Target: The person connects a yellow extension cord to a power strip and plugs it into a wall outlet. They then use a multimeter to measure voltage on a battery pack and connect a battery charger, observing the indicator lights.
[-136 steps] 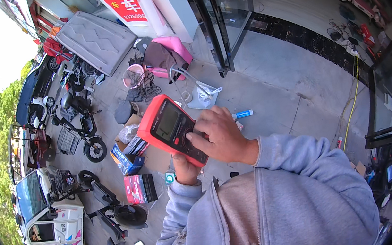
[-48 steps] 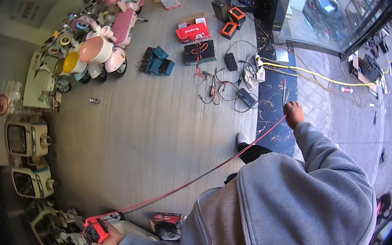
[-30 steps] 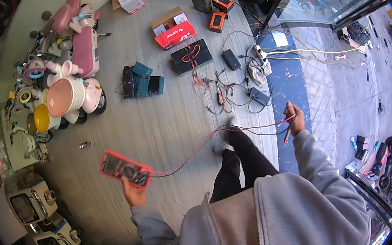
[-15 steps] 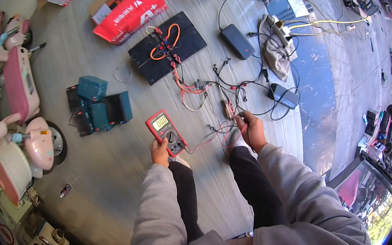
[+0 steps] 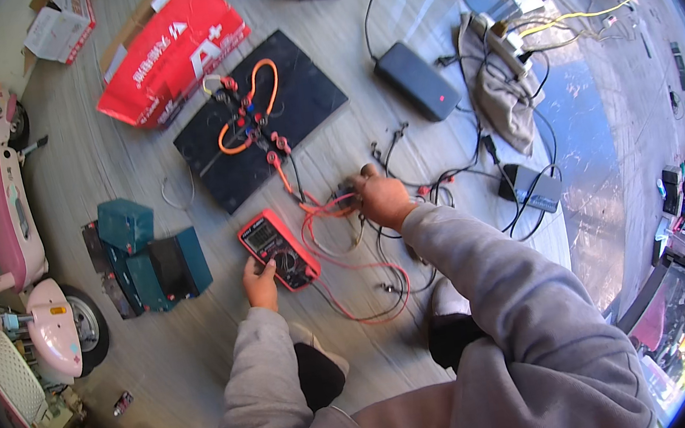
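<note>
Over a grey wood-grain floor (image 5: 164,364), the left hand (image 5: 261,287) is grasping in its fingers a red-edged, dark-faced plastic multimeter (image 5: 277,246), probably light, stiff, best held by its sides. The right hand (image 5: 384,200) is hovering beside thin red wires (image 5: 408,281); its fingers' grip I cannot tell.

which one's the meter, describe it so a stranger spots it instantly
Start at the large black block topped with orange wire loops. Just below it in the picture, the left hand holds the meter. Its red casing, screen and dark round dial set it apart from the teal boxes on its left.
</note>
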Available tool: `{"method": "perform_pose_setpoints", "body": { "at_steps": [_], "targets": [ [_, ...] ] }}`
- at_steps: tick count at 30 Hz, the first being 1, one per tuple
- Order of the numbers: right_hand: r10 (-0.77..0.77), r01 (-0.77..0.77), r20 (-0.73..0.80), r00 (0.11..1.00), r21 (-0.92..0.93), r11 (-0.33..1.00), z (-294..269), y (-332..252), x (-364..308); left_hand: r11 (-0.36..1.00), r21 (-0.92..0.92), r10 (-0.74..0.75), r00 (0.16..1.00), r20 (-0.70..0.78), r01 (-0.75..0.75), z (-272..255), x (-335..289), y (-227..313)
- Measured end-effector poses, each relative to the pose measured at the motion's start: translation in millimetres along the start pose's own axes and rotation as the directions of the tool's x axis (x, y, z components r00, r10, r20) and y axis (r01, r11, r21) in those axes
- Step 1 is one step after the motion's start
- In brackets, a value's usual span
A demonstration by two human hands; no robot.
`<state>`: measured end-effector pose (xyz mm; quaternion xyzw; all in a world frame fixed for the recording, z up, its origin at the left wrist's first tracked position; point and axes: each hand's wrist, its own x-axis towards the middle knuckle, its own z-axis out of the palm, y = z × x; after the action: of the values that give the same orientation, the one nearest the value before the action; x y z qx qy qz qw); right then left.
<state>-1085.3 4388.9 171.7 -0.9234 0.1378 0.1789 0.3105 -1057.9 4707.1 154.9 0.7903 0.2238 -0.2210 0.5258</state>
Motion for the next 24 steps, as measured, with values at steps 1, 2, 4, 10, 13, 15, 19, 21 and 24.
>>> {"method": "perform_pose_setpoints", "body": {
  "at_steps": [1,2,4,10,13,15,19,21,24],
  "targets": [
    [-0.022,0.025,0.062,0.998,-0.045,0.999,-4,0,7,0.990,0.130,0.070,0.990,-0.124,-0.054,8,5,9],
    [-0.082,0.091,0.097,0.992,-0.091,0.992,-9,0,12,0.987,0.123,0.133,0.957,-0.258,-0.104,21,8,17],
    [-0.223,0.231,0.094,0.970,-0.086,0.969,-23,-1,18,0.874,0.207,0.486,0.812,-0.325,-0.440,52,6,36],
    [-0.347,0.345,0.029,0.938,0.046,0.937,-52,-2,-32,0.862,-0.489,0.018,0.957,0.289,0.132,94,-41,79],
    [-0.333,0.338,-0.080,0.940,0.068,0.939,-53,2,-60,0.845,-0.379,-0.031,0.741,0.670,0.378,106,-54,85],
    [-0.344,0.350,-0.094,0.934,0.063,0.935,-54,6,-64,0.850,-0.228,-0.086,0.551,0.830,0.475,114,-56,89],
    [-0.369,0.369,-0.056,0.928,-0.003,0.929,-56,4,-59,0.789,-0.167,-0.219,0.524,0.823,0.592,132,-64,91],
    [-0.367,0.366,-0.011,0.930,-0.040,0.930,-56,-1,-61,0.778,-0.196,-0.276,0.605,0.747,0.597,140,-66,91],
    [-0.379,0.379,0.027,0.925,-0.015,0.925,-57,-6,-67,0.851,-0.288,-0.207,0.784,0.585,0.440,154,-70,87]
  ]
}}
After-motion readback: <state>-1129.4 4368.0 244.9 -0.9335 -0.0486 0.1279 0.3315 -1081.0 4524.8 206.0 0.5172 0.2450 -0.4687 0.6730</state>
